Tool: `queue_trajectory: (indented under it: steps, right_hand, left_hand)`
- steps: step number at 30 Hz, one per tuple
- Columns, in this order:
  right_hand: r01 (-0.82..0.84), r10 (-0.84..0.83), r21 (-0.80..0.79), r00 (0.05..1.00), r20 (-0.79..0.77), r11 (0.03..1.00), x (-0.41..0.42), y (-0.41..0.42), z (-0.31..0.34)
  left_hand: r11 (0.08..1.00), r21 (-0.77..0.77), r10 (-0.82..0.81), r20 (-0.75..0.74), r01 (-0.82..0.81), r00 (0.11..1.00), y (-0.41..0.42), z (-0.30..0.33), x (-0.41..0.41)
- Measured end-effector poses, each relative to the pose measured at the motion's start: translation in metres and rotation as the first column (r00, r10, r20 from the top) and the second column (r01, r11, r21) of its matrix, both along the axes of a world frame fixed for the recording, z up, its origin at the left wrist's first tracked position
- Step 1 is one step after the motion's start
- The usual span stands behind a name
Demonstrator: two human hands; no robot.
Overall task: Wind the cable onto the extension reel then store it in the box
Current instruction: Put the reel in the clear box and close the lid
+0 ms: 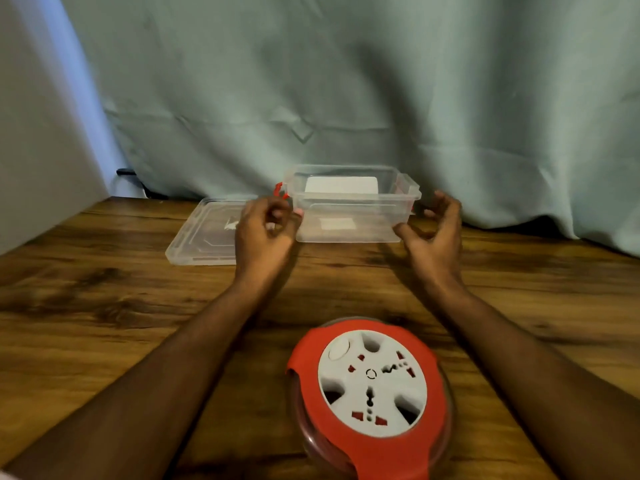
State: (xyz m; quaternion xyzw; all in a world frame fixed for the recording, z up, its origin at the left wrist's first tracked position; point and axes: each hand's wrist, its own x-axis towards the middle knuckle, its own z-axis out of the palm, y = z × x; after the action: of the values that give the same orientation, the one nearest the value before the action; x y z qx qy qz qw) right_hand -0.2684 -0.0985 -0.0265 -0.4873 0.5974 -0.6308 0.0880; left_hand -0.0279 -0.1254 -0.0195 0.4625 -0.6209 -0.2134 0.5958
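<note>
Apparently storing step: both hands, left hand [265, 226] and right hand [434, 226], empty, fingers curled loosely, flank the open box [349, 216]; reel [372, 386] sits near. Next: grasp reel, lower in.

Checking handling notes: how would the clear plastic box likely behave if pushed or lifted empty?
The clear box looks thin-walled and nearly empty, so probably light and slightly flexible. On the smooth wooden table it would likely slide rather than tip, given its low, wide shape.

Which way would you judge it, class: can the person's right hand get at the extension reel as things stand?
Probably yes. The right hand hovers empty beside the clear box, and the extension reel lies nearer the person on the wooden table, uncovered, between the forearms. Nothing blocks drawing the hand back onto it.
</note>
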Motion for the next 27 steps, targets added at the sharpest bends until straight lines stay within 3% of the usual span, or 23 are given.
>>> queue_trajectory:
  steps: [2, 6, 9, 14, 18, 27]
  right_hand:
    - [-0.096, 0.086, 0.065, 0.985, 0.147, 0.993, -0.005, -0.015, -0.005]
    - [-0.327, 0.273, 0.056, 0.861, 0.429, 0.943, -0.013, -0.027, -0.005]
    - [-0.32, 0.268, 0.065, 0.875, 0.404, 0.945, -0.012, -0.023, -0.004]
    - [-0.192, 0.164, 0.055, 0.933, 0.321, 0.98, 0.0, 0.003, -0.003]
    - [-0.051, 0.04, 0.051, 0.977, 0.212, 0.997, 0.01, 0.038, -0.006]
    - [-0.039, 0.027, 0.163, 0.997, 0.073, 0.986, 0.029, 0.113, -0.005]
  left_hand:
    - [0.997, 0.078, 0.014, -0.11, -0.005, 0.994, -0.017, -0.005, -0.002]
    - [0.951, 0.158, -0.238, -0.181, 0.267, 0.954, -0.027, -0.008, -0.017]
    - [0.955, 0.148, -0.236, -0.137, 0.256, 0.962, -0.024, -0.006, -0.02]
    - [0.999, 0.031, -0.015, 0.015, 0.014, 1.0, -0.008, -0.005, -0.014]
    - [0.998, -0.025, 0.048, -0.124, -0.051, 0.991, 0.007, -0.008, 0.002]
    - [0.989, -0.073, -0.144, -0.354, 0.127, 0.924, 0.036, -0.011, 0.021]
